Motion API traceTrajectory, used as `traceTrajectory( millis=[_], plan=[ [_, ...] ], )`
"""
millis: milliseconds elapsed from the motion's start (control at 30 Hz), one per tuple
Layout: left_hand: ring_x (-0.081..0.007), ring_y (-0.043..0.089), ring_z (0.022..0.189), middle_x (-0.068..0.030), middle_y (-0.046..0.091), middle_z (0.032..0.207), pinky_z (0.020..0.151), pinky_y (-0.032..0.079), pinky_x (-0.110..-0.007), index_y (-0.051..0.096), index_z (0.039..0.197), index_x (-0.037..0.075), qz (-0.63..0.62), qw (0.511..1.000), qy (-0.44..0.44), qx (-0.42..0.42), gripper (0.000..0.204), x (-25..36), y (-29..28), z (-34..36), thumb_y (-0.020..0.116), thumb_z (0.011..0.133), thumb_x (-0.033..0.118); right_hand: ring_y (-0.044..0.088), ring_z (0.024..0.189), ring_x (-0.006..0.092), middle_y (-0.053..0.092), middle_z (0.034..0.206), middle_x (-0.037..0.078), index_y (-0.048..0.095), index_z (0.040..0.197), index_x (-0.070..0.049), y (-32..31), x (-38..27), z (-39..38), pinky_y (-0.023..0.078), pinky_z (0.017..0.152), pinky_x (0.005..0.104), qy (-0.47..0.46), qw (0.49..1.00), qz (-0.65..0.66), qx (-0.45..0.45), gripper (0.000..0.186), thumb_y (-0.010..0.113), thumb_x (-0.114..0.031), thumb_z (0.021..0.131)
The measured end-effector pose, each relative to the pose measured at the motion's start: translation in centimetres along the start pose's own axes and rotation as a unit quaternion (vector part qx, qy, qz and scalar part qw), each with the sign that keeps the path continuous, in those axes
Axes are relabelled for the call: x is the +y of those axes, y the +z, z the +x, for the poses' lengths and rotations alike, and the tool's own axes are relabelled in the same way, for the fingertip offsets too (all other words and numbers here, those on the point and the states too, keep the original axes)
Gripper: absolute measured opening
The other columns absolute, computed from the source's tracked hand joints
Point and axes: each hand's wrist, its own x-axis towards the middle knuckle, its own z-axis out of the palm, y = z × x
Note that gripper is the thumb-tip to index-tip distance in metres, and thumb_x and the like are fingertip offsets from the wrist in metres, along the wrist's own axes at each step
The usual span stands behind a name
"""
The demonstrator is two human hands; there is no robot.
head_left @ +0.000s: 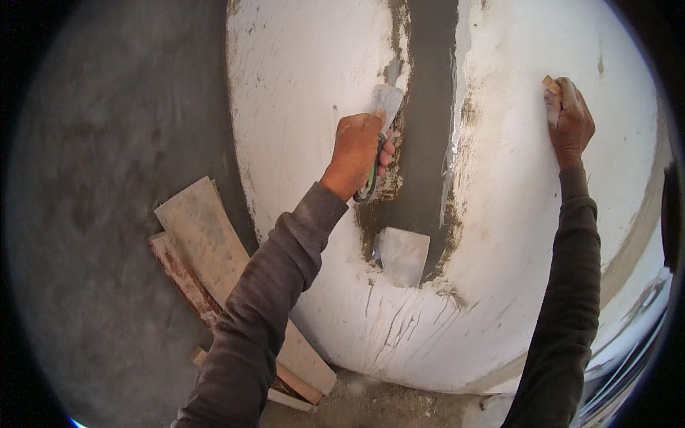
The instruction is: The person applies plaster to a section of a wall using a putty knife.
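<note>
My left hand (351,153) is closed round the dark green handle of a putty knife (387,100). Its pale, smeared blade points up at the left edge of a dark grey cement strip (432,100) that runs down the white wall (321,64). Over on the right, my right hand (571,127) grips a small tan piece, perhaps folded sandpaper or a wood scrap (551,85), up against the white surface. What it is exactly I cannot tell. Below the putty knife, a whitish square patch (405,257) sits at the strip's lower end.
Several wooden boards (203,214) lean at the lower left, partly behind my left forearm. A dark grey wall (121,143) fills the left side. Rough floor (385,403) shows along the bottom, and long thin strips (628,385) lie at the lower right.
</note>
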Motion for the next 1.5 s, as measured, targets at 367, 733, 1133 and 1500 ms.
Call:
traceTrajectory(
  millis=[367, 733, 1133, 1500],
  plan=[
    [-0.0124, 0.051, 0.044, -0.0071, 0.059, 0.065, 0.039, 0.046, -0.03, 0.058, 0.091, -0.002, -0.01, 1.0, 0.016, -0.001, 0.032, 1.2, 0.5, 1.0, 0.051, 0.101, 0.027, 0.068, 0.079, 0.0145, 0.069, 0.092, -0.002, 0.063, 0.105, -0.017, 0.2, -0.1, -0.1, 0.055, 0.068, 0.0314, 0.012, 1.0, -0.002, -0.01, 0.014, 0.065, -0.023, 0.092],
    [-0.0122, 0.053, 0.048, -0.0082, 0.061, 0.069, 0.042, 0.048, -0.031, 0.059, 0.091, -0.002, -0.015, 1.0, 0.006, -0.01, 0.032, 2.4, 0.8, 2.1, 0.051, 0.101, 0.028, 0.067, 0.078, 0.0147, 0.069, 0.092, -0.002, 0.063, 0.103, -0.018, 0.0, 0.2, 0.0, 0.054, 0.068, 0.0307, 0.007, 1.0, 0.005, 0.003, 0.014, 0.067, -0.023, 0.091],
    [-0.0122, 0.052, 0.046, -0.0073, 0.059, 0.066, 0.042, 0.048, -0.031, 0.059, 0.09, -0.001, -0.004, 0.999, 0.032, 0.015, 0.032, 3.4, 1.0, 2.9, 0.049, 0.102, 0.027, 0.067, 0.078, 0.0152, 0.068, 0.091, -0.002, 0.063, 0.101, -0.016, 0.3, -0.3, -0.4, 0.054, 0.067, 0.0321, 0.006, 1.0, 0.025, 0.006, 0.013, 0.067, -0.023, 0.09],
    [-0.0117, 0.054, 0.052, -0.0069, 0.059, 0.068, 0.046, 0.049, -0.029, 0.058, 0.089, -0.001, 0.033, 0.995, 0.097, 0.005, 0.034, 5.0, 0.9, 4.0, 0.051, 0.101, 0.03, 0.067, 0.078, 0.0148, 0.069, 0.091, -0.002, 0.063, 0.1, -0.016, 0.3, -0.3, 0.0, 0.055, 0.067, 0.031, -0.009, 0.999, 0.038, 0.019, 0.012, 0.064, -0.022, 0.09]
  ],
)
